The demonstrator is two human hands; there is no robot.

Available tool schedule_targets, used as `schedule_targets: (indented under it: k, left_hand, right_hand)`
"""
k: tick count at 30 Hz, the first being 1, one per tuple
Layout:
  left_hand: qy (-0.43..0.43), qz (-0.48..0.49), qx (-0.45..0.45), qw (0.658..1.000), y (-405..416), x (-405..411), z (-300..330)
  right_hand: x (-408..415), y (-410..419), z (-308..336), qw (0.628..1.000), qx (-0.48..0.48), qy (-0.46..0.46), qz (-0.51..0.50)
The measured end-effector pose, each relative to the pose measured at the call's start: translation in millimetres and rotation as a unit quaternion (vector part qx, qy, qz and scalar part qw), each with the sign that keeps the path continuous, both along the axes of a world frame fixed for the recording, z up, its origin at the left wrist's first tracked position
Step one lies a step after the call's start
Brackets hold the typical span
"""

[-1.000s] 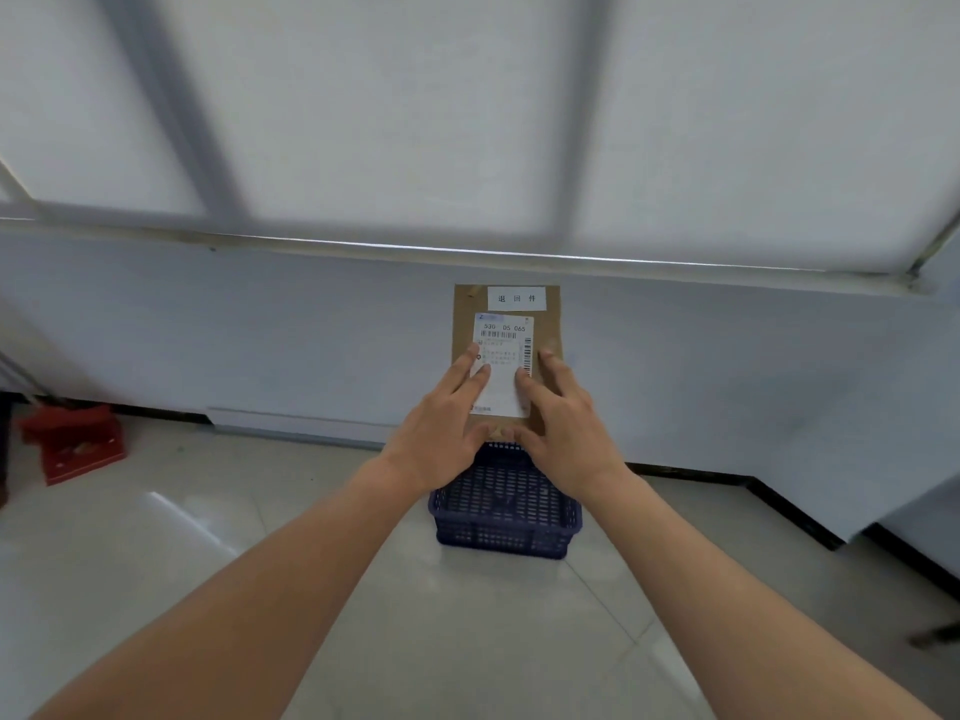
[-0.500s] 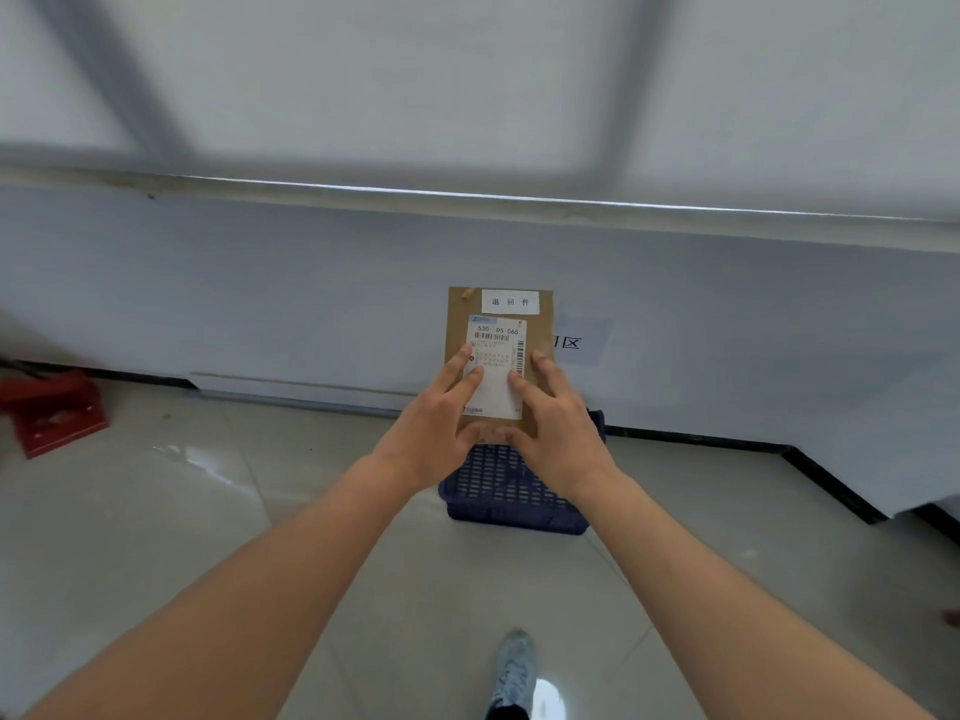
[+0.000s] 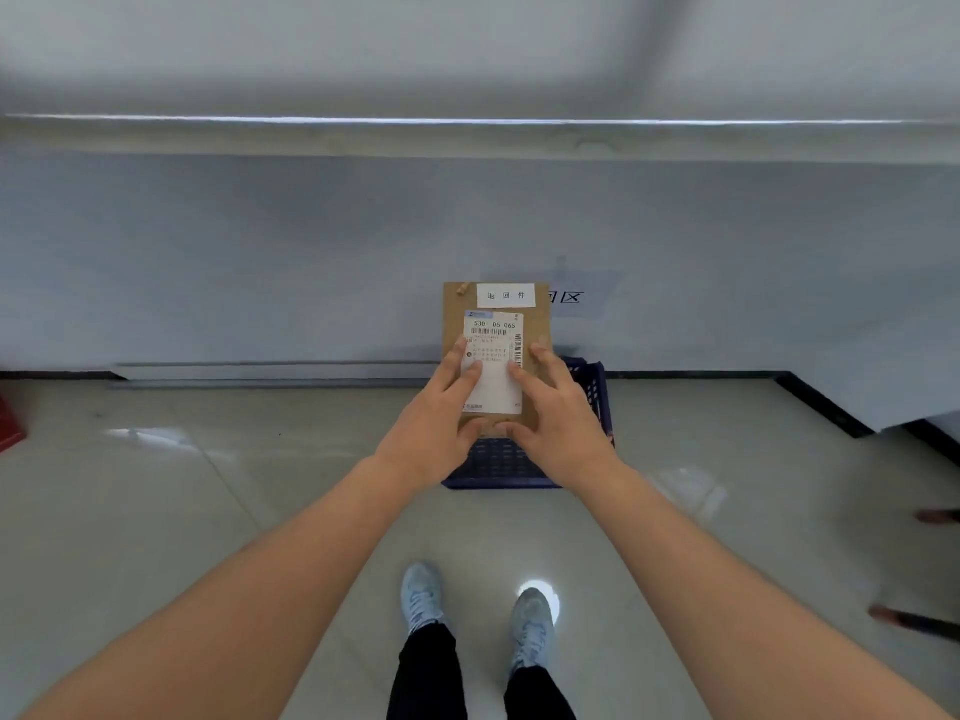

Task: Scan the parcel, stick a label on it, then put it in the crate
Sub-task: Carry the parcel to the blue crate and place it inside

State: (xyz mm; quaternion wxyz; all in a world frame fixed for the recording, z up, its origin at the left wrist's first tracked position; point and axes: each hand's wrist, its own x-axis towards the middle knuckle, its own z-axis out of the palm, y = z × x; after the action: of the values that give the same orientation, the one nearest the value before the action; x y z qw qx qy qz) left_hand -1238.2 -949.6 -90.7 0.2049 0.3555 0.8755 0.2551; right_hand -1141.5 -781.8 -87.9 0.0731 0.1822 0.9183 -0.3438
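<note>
Shoes: two grey trainers [image 3: 423, 597] below black trouser legs stand on the pale tiled floor [image 3: 156, 511], nearest the camera.
Arms: two bare forearms reach forward from the lower corners and meet in the middle.
Left hand [image 3: 434, 433]: fingers [image 3: 470, 379] lie flat on the front of the parcel, thumb curled under its lower edge, gripping it.
Right hand [image 3: 558, 433]: fingers spread on the front of the parcel, thumb under the lower edge, gripping it too.
Parcel [image 3: 537, 324]: a flat brown cardboard packet held upright between both hands, above the crate and in front of it; its upper half stands clear of the fingers.
Shipping label [image 3: 493, 356]: white, with barcodes, on the parcel's face; fingertips from both hands rest on its side edges.
Small label [image 3: 505, 295]: white strip with printed characters, stuck at the parcel's top edge.
Crate [image 3: 597, 387]: dark blue slatted plastic, on the floor by the wall, largely hidden behind hands and parcel.
Wall [image 3: 260, 278]: pale blue-grey, with a paper sign [image 3: 576, 296] partly hidden behind the parcel.
Left edge: a red object [image 3: 8, 423], mostly cut off.
</note>
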Motion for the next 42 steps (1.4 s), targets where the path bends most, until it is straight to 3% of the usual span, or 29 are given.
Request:
schedule_targets:
  k: [13,30,42]
  left_hand:
    - [-0.071,-0.046,-0.036,0.996,0,-70,-152]
    - [-0.121,0.003,-0.097,0.988,63,-66,-453]
    - [-0.137,-0.001,-0.121,0.983,74,-80,-618]
  right_hand:
    - [-52,-9,-143,0.998,-0.015,-0.051,-0.027]
    - [-65,48,-440,0.994,-0.014,-0.106,0.003]
    - [-87,68,-611,0.986,-0.019,-0.156,0.064]
